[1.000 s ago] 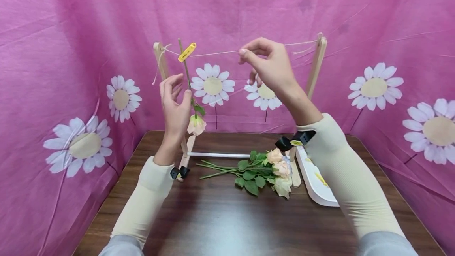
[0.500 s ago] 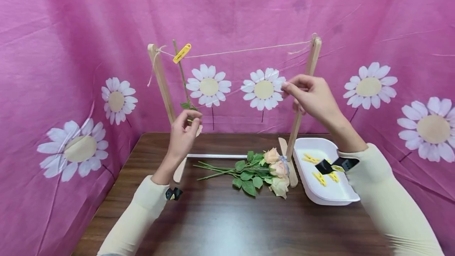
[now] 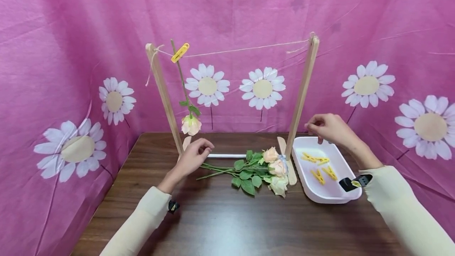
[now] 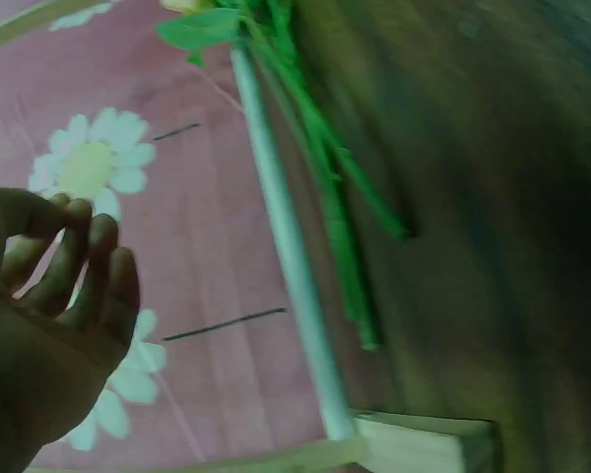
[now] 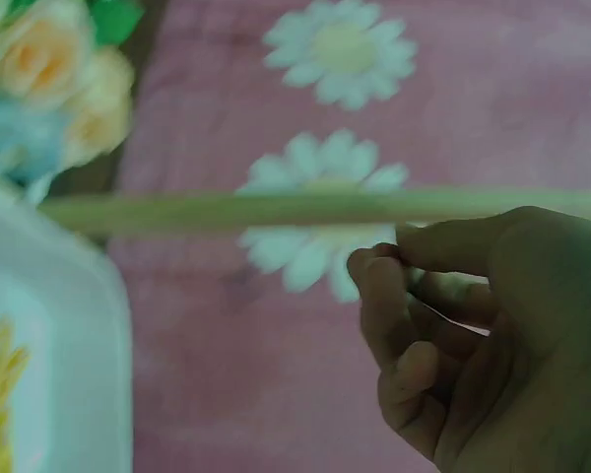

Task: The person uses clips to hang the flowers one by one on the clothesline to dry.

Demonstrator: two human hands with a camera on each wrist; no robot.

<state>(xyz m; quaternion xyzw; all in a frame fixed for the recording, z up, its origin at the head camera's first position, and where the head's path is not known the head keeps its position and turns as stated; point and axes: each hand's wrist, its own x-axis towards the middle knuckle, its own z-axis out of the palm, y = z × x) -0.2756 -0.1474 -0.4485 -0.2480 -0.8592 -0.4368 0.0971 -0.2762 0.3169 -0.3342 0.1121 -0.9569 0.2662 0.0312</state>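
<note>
In the head view my left hand [image 3: 192, 156] hovers by the stem ends of several roses [image 3: 249, 172] lying on the table. Its fingers are loosely bent and hold nothing. My right hand [image 3: 330, 130], also with nothing in it, hangs over the far edge of a white basin [image 3: 308, 189]. Several yellow clothespins [image 3: 319, 177] lie in that basin. Higher up, a single pale rose [image 3: 191, 125] hangs head down from a string [image 3: 245, 49], its stem held by a yellow clothespin [image 3: 180, 53]. In the right wrist view the thumb and index fingertip come close together.
The string runs between a left wooden post [image 3: 161, 90] and a right wooden post [image 3: 302, 94]. A white rod [image 3: 227, 155] joins them low down, behind the rose stems. A pink cloth [image 3: 227, 7] with printed daisies surrounds the brown table [image 3: 220, 224].
The left hand has come down past the hanging rose toward the stems on the table. Leaving the string, the right hand has moved right and down to the basin.
</note>
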